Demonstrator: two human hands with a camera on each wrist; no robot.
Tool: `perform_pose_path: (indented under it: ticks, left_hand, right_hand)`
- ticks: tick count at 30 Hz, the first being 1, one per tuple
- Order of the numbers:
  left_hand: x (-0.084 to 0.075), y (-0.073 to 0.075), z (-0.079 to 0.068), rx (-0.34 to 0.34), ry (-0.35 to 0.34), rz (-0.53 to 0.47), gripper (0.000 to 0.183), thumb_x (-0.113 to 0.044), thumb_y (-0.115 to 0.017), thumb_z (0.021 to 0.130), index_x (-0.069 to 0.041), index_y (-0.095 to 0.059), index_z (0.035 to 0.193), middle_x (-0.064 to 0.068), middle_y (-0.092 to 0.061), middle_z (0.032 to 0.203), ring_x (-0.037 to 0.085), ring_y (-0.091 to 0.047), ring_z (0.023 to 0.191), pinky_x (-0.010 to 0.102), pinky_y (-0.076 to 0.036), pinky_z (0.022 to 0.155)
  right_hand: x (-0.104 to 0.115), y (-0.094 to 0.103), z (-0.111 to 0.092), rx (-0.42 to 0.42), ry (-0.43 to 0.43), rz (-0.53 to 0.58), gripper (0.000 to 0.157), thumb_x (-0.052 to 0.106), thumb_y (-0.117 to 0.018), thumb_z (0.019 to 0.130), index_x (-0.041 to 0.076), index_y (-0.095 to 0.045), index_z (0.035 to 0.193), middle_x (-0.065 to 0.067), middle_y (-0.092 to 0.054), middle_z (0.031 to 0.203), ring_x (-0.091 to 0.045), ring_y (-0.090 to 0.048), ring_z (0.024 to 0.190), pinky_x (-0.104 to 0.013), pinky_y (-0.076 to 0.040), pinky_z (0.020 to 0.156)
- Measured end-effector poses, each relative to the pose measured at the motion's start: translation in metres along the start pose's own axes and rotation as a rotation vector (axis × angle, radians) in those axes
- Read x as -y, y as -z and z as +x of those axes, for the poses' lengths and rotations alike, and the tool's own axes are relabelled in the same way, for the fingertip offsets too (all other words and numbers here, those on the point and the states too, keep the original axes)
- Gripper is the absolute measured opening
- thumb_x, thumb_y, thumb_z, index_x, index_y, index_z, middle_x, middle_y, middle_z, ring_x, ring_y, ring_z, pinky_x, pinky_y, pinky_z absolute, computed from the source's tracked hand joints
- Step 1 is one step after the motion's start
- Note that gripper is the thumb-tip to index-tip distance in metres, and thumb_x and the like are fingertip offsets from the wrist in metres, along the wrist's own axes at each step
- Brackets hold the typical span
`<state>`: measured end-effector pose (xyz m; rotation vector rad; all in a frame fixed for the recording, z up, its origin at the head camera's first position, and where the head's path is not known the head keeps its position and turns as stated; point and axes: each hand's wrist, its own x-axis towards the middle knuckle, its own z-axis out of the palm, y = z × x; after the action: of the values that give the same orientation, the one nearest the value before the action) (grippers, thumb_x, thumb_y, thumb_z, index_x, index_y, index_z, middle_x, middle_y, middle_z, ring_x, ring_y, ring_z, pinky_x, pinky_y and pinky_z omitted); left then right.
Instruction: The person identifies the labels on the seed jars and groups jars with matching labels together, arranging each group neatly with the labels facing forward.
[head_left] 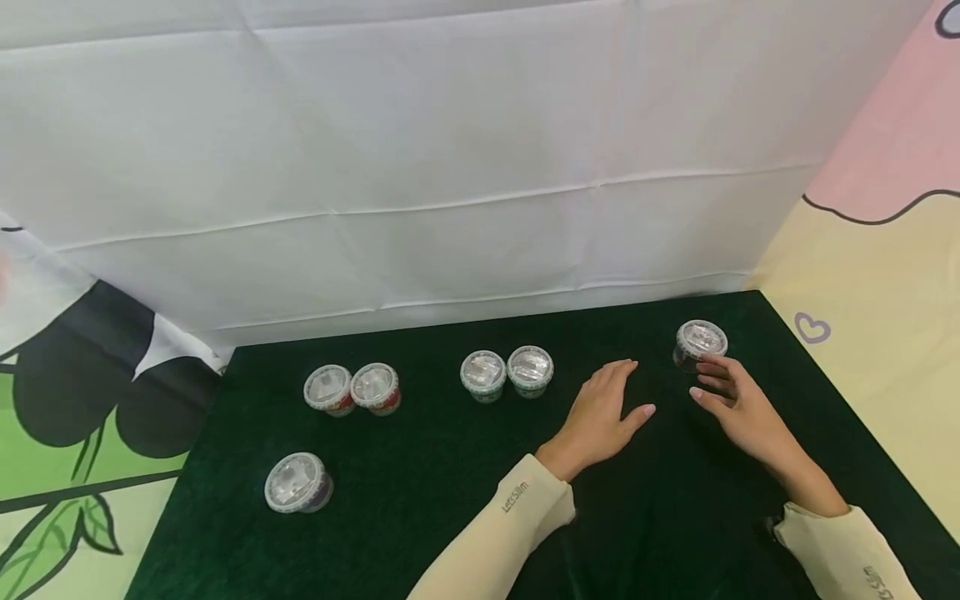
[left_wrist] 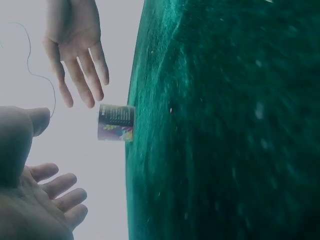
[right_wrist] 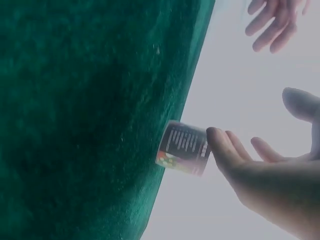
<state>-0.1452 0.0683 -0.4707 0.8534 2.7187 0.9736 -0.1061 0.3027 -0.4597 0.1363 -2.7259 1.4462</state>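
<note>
A small lidded tub (head_left: 701,337) with a clear lid stands at the far right of the green cloth; in the right wrist view the tub (right_wrist: 184,148) shows a dark printed label. My right hand (head_left: 742,408) is right beside it, fingers loosely bent and fingertips at its near side, with nothing gripped. My left hand (head_left: 596,412) hovers over the cloth left of it, fingers extended and thumb apart, holding nothing. Nearest to that hand are two tubs with greenish labels, a right one (head_left: 530,371) and a left one (head_left: 483,375), side by side.
Two red-labelled tubs, one (head_left: 328,390) and its neighbour (head_left: 377,388), stand together at the left. Nearer the front left is a dark-labelled tub (head_left: 298,483). A white curtain (head_left: 450,167) hangs behind the green-covered table (head_left: 420,517), with printed cloth (head_left: 885,275) at the right.
</note>
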Motion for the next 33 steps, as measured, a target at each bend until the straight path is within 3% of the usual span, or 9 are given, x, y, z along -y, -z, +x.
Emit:
perform_pose_path:
  ticks: [8, 11, 13, 15, 24, 33]
  left_hand:
    - [-0.002, -0.014, 0.021, -0.011, 0.113, -0.246, 0.067, -0.040, -0.060, 0.109, -0.014, -0.033, 0.164, 0.005, -0.036, 0.169, 0.021, -0.037, 0.155, 0.045, -0.033, 0.126]
    - [-0.002, -0.018, 0.029, -0.021, 0.164, -0.339, 0.067, -0.040, -0.059, 0.109, -0.015, -0.032, 0.164, 0.004, -0.036, 0.169, 0.021, -0.036, 0.155, 0.045, -0.034, 0.126]
    - [-0.002, -0.022, 0.034, -0.026, 0.189, -0.388, 0.067, -0.041, -0.059, 0.109, -0.015, -0.032, 0.164, 0.003, -0.036, 0.169, 0.021, -0.037, 0.154, 0.045, -0.034, 0.126]
    - [-0.002, -0.025, 0.038, -0.032, 0.207, -0.427, 0.066, -0.041, -0.058, 0.109, -0.016, -0.033, 0.164, 0.002, -0.037, 0.169, 0.020, -0.039, 0.153, 0.044, -0.035, 0.125]
    - [-0.010, -0.040, 0.055, -0.034, 0.255, -0.542, 0.063, -0.043, -0.058, 0.109, -0.019, -0.035, 0.162, -0.002, -0.040, 0.166, 0.017, -0.043, 0.150, 0.043, -0.040, 0.122]
    - [-0.015, -0.051, 0.069, -0.018, 0.223, -0.588, 0.063, -0.044, -0.053, 0.110, -0.019, -0.033, 0.164, -0.005, -0.039, 0.167, 0.015, -0.043, 0.150, 0.041, -0.038, 0.123]
  right_hand:
    - [-0.003, 0.008, 0.006, -0.144, -0.083, -0.021, 0.062, 0.011, -0.058, 0.109, -0.014, -0.026, 0.156, -0.043, -0.040, 0.147, -0.060, -0.047, 0.133, 0.001, -0.037, 0.081]
    - [-0.005, 0.009, 0.012, -0.171, -0.133, -0.021, 0.066, 0.017, -0.058, 0.109, -0.012, -0.025, 0.158, -0.042, -0.037, 0.152, -0.059, -0.044, 0.138, -0.024, -0.052, 0.103]
    - [-0.007, 0.009, 0.017, -0.181, -0.159, -0.015, 0.068, 0.019, -0.057, 0.109, -0.012, -0.023, 0.159, -0.042, -0.035, 0.155, -0.059, -0.041, 0.140, -0.050, -0.048, 0.113]
    - [-0.010, 0.010, 0.022, -0.186, -0.174, 0.001, 0.069, 0.020, -0.057, 0.110, -0.012, -0.021, 0.159, -0.042, -0.032, 0.157, -0.059, -0.038, 0.143, -0.071, -0.037, 0.112]
    - [-0.023, 0.013, 0.037, -0.158, -0.228, -0.001, 0.076, 0.019, -0.059, 0.108, -0.010, -0.014, 0.162, -0.042, -0.025, 0.161, -0.061, -0.034, 0.145, -0.074, -0.038, 0.111]
    - [-0.030, 0.017, 0.048, -0.102, -0.280, -0.018, 0.083, 0.025, -0.059, 0.109, -0.010, -0.007, 0.164, -0.043, -0.020, 0.163, -0.061, -0.031, 0.147, -0.072, -0.038, 0.112]
